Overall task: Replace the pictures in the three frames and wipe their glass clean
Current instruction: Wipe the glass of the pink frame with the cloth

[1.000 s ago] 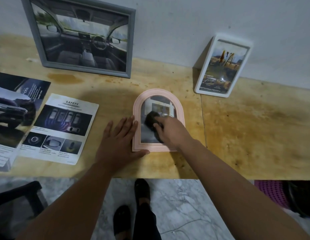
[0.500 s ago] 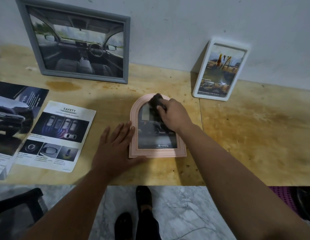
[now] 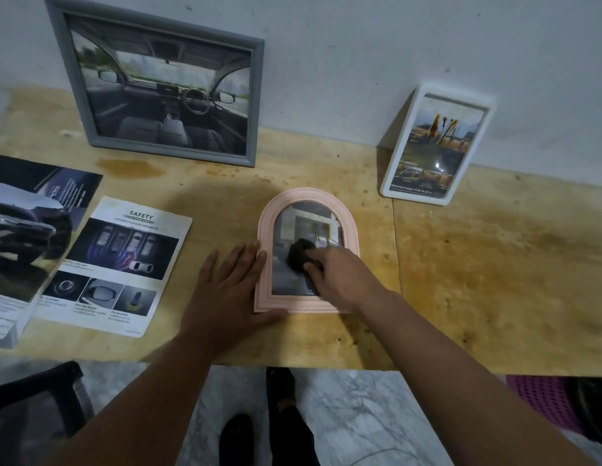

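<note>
Pink arched frame [image 3: 308, 210] (lying flat): right hand [image 3: 343, 277] presses dark cloth [image 3: 299, 255].

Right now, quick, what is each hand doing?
Left hand: open, lying flat, fingers pressed against the pink frame's left edge.
Right hand: closed on a dark cloth, on the glass.
</note>
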### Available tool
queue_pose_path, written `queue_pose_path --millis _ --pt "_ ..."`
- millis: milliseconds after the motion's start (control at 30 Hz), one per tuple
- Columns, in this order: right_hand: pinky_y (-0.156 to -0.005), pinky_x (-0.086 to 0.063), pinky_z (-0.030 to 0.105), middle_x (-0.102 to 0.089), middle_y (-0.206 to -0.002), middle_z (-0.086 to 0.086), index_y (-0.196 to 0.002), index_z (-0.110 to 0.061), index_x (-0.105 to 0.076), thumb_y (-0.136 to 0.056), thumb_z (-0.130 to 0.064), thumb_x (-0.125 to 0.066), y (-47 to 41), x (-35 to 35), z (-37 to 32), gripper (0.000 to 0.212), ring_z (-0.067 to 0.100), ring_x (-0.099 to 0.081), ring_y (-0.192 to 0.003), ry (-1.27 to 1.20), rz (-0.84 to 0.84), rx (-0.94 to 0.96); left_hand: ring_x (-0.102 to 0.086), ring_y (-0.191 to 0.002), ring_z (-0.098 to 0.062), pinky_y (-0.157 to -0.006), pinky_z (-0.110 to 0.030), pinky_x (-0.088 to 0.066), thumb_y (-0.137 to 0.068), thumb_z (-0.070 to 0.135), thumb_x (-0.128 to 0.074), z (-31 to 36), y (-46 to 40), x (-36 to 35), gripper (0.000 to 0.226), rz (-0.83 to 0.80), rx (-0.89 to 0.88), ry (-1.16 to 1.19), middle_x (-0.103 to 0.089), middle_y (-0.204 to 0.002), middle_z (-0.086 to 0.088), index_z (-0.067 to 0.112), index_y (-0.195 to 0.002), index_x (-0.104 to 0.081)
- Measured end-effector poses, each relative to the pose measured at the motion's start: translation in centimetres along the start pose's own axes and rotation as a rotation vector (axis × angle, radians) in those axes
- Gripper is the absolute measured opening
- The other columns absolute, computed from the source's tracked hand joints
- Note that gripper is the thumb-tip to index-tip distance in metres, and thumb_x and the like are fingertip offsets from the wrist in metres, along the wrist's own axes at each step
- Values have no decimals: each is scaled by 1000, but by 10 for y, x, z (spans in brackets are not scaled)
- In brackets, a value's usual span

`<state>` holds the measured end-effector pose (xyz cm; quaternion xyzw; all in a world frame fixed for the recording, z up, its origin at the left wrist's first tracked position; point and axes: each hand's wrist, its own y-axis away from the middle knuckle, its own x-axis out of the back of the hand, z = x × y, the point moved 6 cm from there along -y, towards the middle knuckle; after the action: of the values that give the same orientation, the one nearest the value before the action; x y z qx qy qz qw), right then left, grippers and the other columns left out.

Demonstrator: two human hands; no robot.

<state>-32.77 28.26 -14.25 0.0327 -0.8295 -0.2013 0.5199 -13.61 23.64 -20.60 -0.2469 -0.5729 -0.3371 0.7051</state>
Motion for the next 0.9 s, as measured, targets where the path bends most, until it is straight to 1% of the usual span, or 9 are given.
queue_pose_path --millis 133,200,267,367,467,567,633,767,900 --pt "-65 -50 35 -70 -93 10 -120 -18 -69 -105 -31 -50 23 -7 -4 28 25 -63 -74 -13 -212 -7 -5 -160 -19 -125 -59 -15 -86 93 -25 -1 0 -1 108 -10 2 4 -8 -173 -1 18 -164 -22" --pt "-73 -55 37 -72 -93 6 -122 -22 -71 -104 -29 -53 17 5 -2 27 23 -67 -77 -112 -274 -17 -7 -160 -19 -125 -60 -15 -86 92 -26 -1 0 -1 108 -1 0 9 -9 -173 -1 17 -164 -23" --pt "-82 -58 39 -75 -99 6 -124 -26 -71 -103 -27 -55 -6 30 3 27 23 -70 -85 -209 -119 -49 -7 -160 -20 -125 -60 -15 -86 92 -25 -1 0 -1 108 4 -4 10 -9 -173 -1 17 -164 -25" --pt "-83 -54 36 -75 -108 12 -125 -22 -71 -102 -29 -53 -45 52 14 31 32 -67 -96 -106 199 -76 -10 -160 -20 -125 -60 -15 -85 94 -23 -1 -1 -1 109 18 -5 16 -12 -173 -1 17 -163 -26" --pt "-78 -48 36 -72 -109 17 -122 -15 -69 -101 -26 -51 -60 30 11 30 39 -64 -98 24 188 -73 -10 -160 -20 -125 -60 -15 -84 95 -23 0 0 -1 111 9 0 16 -13 -173 -1 17 -163 -26" --pt "-76 -48 37 -71 -105 18 -119 -13 -69 -101 -26 -52 -51 20 12 28 40 -63 -97 -20 180 -81 -5 -160 -19 -126 -59 -12 -84 95 -23 -1 -1 -2 111 -5 5 19 -8 -173 0 19 -164 -21" --pt "-74 -49 35 -73 -102 17 -122 -16 -70 -102 -28 -52 -40 19 14 29 37 -65 -93 -53 147 -93 -6 -160 -20 -126 -59 -12 -84 95 -24 -2 0 -2 111 1 6 19 -9 -173 -1 19 -164 -20" --pt "-60 -42 29 -71 -98 13 -124 -18 -68 -104 -29 -51 -3 4 8 29 24 -59 -75 6 4 -61 -4 -160 -21 -127 -59 -11 -84 95 -25 -1 1 -3 111 -8 -2 35 -6 -173 -2 19 -165 -17" --pt "-74 -56 38 -71 -98 10 -124 -20 -70 -103 -32 -54 5 11 9 29 24 -66 -81 38 -241 -74 -10 -160 -22 -126 -59 -12 -82 96 -27 -2 -1 -3 112 10 -3 33 -11 -173 -3 18 -164 -24"
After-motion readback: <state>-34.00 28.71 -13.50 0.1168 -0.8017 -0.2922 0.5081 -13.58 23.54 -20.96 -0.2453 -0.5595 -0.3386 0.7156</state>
